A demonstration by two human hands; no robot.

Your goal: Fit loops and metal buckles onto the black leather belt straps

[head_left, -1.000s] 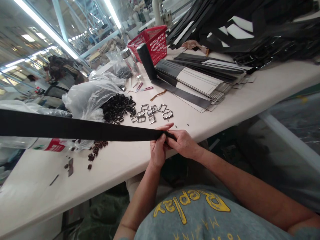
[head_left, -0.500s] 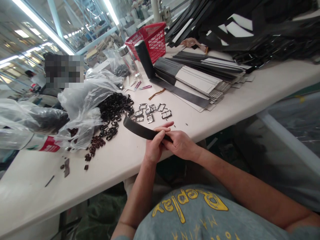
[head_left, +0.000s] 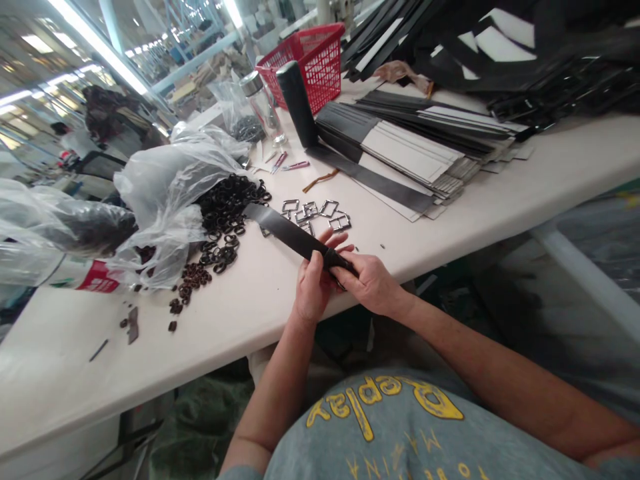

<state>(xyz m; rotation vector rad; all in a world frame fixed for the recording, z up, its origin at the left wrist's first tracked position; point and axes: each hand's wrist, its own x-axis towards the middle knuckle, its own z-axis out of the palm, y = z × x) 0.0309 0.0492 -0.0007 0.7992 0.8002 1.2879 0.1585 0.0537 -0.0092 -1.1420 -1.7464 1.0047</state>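
Note:
A dark leather strap (head_left: 285, 230) runs from my two hands up and left over the white table. My left hand (head_left: 314, 283) grips it, thumb on top and fingers partly stretched out beneath. At its near end, my right hand (head_left: 367, 283) is closed on the strap; a narrow dark band crosses the strap between the hands. Just beyond lie several metal buckles (head_left: 327, 212), partly hidden by the strap. Left of the strap is a heap of black loops (head_left: 227, 210), with small brown loops (head_left: 193, 280) spilling toward the front.
Stacked strap pieces (head_left: 400, 147) and a black roll (head_left: 296, 103) lie behind the buckles. Farther back stand a red basket (head_left: 320, 60) and a glass bottle (head_left: 265, 110). Plastic bags (head_left: 160, 180) fill the left side. Pink-handled snips (head_left: 295, 165) lie mid-table. The table edge (head_left: 280, 327) runs below my hands.
The strap's flat face has turned up toward me, and its far end has lifted. The dark cross band now shows between my hands. My view has shifted slightly left.

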